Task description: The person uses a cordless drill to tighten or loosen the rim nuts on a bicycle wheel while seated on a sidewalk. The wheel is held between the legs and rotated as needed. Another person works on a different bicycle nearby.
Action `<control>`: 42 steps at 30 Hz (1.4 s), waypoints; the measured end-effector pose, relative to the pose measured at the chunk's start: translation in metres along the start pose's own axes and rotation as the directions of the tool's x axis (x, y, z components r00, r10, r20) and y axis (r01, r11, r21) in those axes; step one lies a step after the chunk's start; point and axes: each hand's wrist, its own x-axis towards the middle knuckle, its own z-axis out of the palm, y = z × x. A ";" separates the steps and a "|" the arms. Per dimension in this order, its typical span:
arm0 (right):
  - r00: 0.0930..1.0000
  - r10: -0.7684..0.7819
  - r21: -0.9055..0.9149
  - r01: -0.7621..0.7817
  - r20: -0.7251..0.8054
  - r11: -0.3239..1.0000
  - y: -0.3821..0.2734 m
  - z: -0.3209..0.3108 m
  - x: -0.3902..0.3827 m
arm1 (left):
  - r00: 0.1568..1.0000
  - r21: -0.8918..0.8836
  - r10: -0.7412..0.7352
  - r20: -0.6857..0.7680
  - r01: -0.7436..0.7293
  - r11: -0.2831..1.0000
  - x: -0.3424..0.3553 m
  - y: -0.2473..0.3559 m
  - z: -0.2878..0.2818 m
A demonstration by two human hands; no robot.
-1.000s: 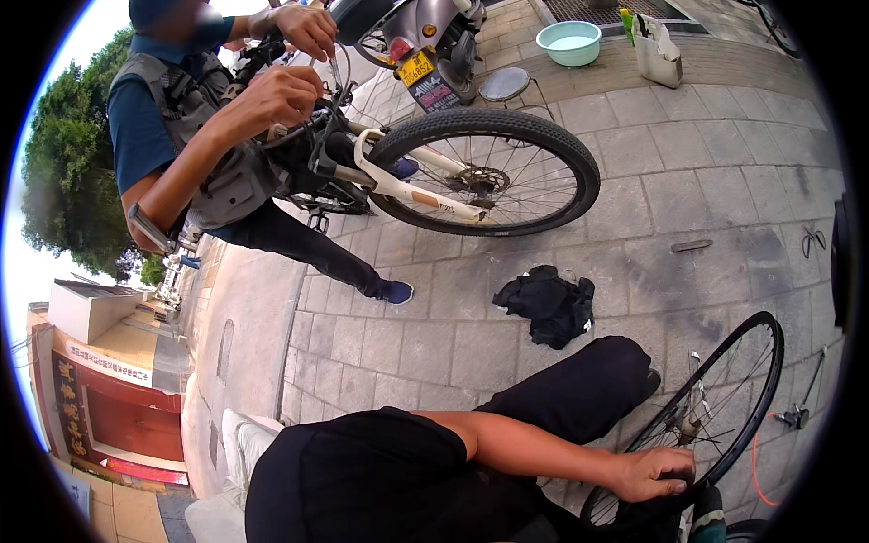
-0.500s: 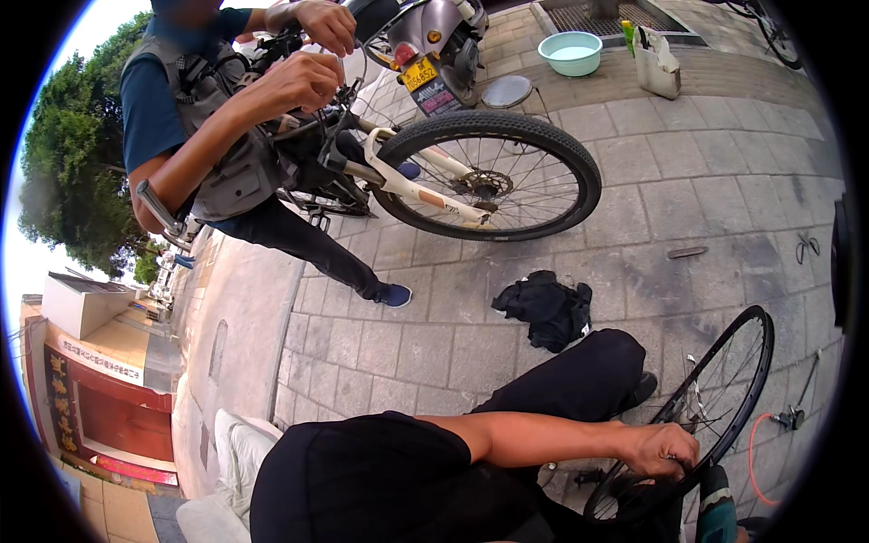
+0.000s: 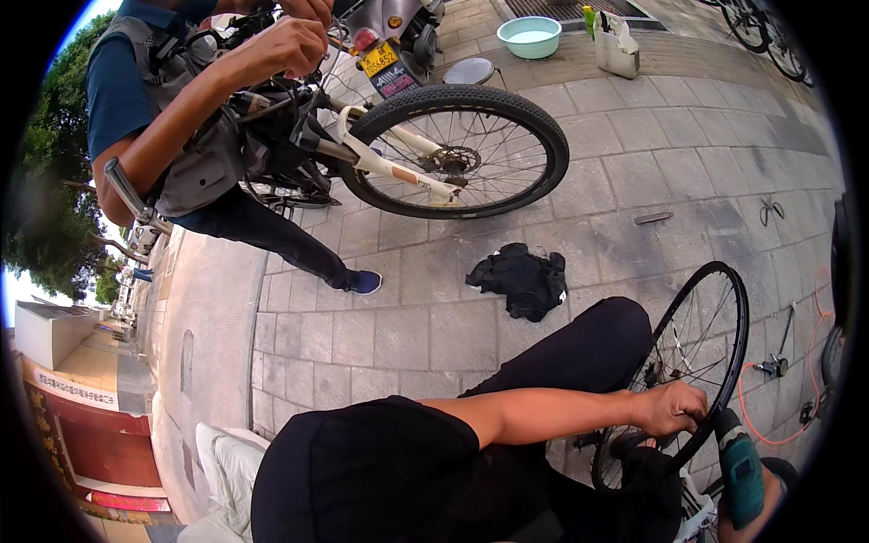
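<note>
A bare black bicycle wheel (image 3: 738, 362) with thin spokes and no tyre stands tilted by my knee at the lower right. My left hand (image 3: 672, 407) is closed, fingers curled against the inner side of its rim; any small part between the fingertips is hidden. Just right of the rim, a green and black power drill (image 3: 742, 471) points its nose up at the rim beside that hand. My right hand (image 3: 765, 507) is wrapped round the drill, mostly hidden behind it and at the picture's edge.
Across from me a person (image 3: 199, 136) handles an upturned bicycle (image 3: 434, 195). Black cloth (image 3: 520, 281) lies on the paving. A pump (image 3: 777, 364) with an orange hose (image 3: 756, 434) is at right. A teal basin (image 3: 529, 38) and pale bag (image 3: 617, 50) stand behind, near a motorbike (image 3: 389, 45).
The view has shifted, so the surroundings sit farther left and higher. The drill and my right hand show more fully beside the rim. My left hand stays at the rim.
</note>
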 end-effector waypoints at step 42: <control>0.825 0.530 0.713 -0.490 0.196 0.501 -0.060 0.036 -0.025 | 0.970 -0.005 -0.239 -0.044 0.239 0.971 0.016 0.004 -0.014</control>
